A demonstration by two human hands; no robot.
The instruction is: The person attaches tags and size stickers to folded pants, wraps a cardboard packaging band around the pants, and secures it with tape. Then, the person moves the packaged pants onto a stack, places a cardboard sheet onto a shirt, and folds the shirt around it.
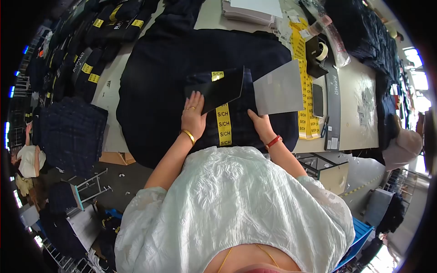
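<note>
A large dark garment (pixel 159 68) is spread over the table in front of me. On it lies a yellow strip (pixel 224 125) of S/CH labels, running toward my body. My left hand (pixel 194 113) lies flat with its fingers together on a black card (pixel 223 93), which covers part of the strip. At the right, my right hand (pixel 261 125) pinches the lower corner of a grey, translucent card (pixel 279 88) that is tilted up over the garment. Another short label piece (pixel 217 75) shows above the black card.
Yellow label sheets (pixel 309 123), a tape dispenser (pixel 316 57), a phone (pixel 317 100) and scissors (pixel 324 127) lie at the right. White papers (pixel 255 11) are stacked at the back. Labelled dark garments (pixel 91 63) pile up at the left, with a person (pixel 31 159) beyond.
</note>
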